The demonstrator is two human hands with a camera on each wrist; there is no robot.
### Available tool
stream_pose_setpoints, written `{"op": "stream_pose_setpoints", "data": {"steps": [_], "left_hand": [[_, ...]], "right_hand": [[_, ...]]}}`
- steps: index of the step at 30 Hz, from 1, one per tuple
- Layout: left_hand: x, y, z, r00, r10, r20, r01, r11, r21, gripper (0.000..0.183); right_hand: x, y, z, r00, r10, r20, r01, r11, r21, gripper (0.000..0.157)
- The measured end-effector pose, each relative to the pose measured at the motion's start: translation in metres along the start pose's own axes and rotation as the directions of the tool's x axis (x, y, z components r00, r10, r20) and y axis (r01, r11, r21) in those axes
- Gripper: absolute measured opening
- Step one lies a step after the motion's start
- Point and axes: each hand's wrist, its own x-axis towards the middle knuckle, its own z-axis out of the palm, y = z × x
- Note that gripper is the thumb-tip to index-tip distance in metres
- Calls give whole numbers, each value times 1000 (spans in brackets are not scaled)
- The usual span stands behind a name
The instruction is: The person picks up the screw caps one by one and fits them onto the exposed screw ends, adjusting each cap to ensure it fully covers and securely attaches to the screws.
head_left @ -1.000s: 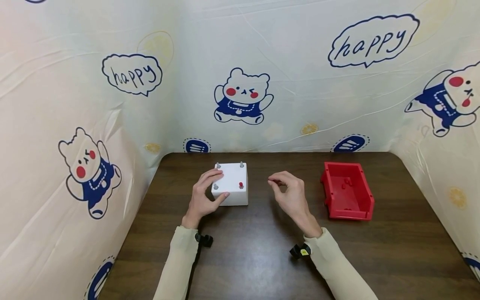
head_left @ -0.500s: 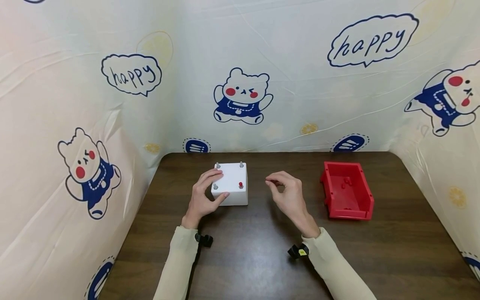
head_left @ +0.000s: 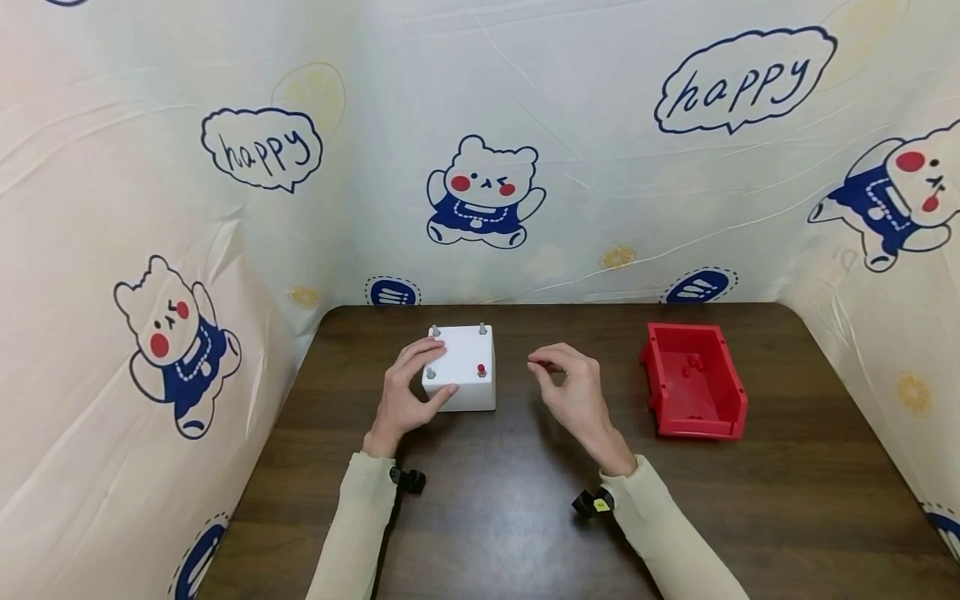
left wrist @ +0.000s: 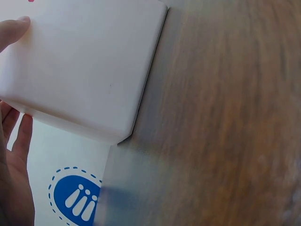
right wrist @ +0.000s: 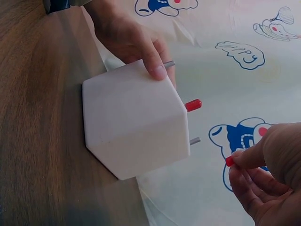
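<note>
A white box point(head_left: 461, 354) with a metal pin near each top corner stands on the table. The near right pin wears a red cap point(right wrist: 194, 105); two bare pins, one of them this grey pin point(right wrist: 195, 141), also show in the right wrist view. My left hand point(head_left: 405, 398) holds the box from its left, thumb on the front face and fingers at the top edge. Right of the box, my right hand point(head_left: 577, 393) is raised above the table. Its thumb and fingertips pinch a small red cap point(right wrist: 229, 161), mostly covered by them.
A red plastic bin point(head_left: 684, 335) sits on the right of the table, several small red pieces point(head_left: 694, 362) lying inside. The brown wooden table point(head_left: 510, 517) ends at a printed curtain point(head_left: 585, 250) behind and at both sides.
My right hand has drifted slightly left, closer to the box, still pinching the small red cap. The left hand and the box stay in place.
</note>
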Motion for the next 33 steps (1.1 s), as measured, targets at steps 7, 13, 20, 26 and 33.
{"op": "stream_pose_setpoints", "data": {"steps": [7, 13, 20, 26, 33], "left_hand": [[-1, -5, -2, 1000, 3, 21, -3, 1000, 12, 62], [-1, -3, -3, 999, -28, 29, 28, 1000, 11, 62], [-2, -2, -2, 1000, -17, 14, 17, 1000, -5, 65], [-3, -3, -3, 1000, -18, 25, 18, 1000, 20, 63], [-3, -4, -3, 999, -22, 26, 22, 1000, 16, 62]], "right_hand": [[0, -2, 1, 1000, 9, 4, -9, 1000, -3, 13], [0, -5, 3, 1000, 15, 15, -15, 1000, -11, 13], [1, -5, 5, 1000, 14, 16, -14, 1000, 8, 13], [-1, -6, 7, 999, 28, 18, -28, 1000, -1, 13], [0, -7, 11, 1000, 10, 16, -10, 1000, -10, 11]]}}
